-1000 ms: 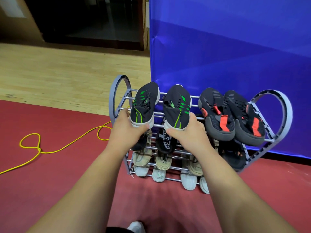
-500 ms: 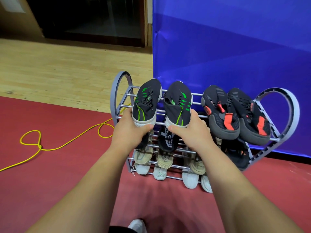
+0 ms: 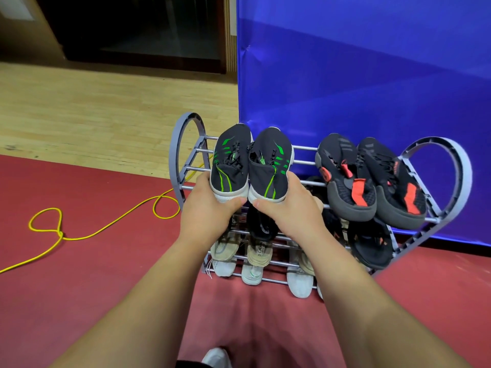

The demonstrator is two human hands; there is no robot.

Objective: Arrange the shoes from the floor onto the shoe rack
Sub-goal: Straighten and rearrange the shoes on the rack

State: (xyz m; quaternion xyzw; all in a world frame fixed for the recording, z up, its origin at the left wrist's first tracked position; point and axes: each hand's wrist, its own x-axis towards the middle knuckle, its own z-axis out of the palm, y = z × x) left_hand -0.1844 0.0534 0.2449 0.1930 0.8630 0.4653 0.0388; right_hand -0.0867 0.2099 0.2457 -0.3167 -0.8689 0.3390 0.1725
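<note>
Top tier, left side: the left hand [image 3: 210, 208] curls its fingers round the heel of one black knit sneaker with green stripes [image 3: 229, 166], and the right hand [image 3: 289, 211] grips its twin [image 3: 269, 168]. Both toes lie on the rails of the grey tubular shoe rack [image 3: 186, 144]. A black-and-red pair [image 3: 348, 179] sits alongside and the lower tiers look filled. No loose shoes show on the red floor [image 3: 93, 274], so it's nearly finished, with only the release left.

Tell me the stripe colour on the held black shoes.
Bright green, on the black mesh sneakers; head view shows it best.
</note>
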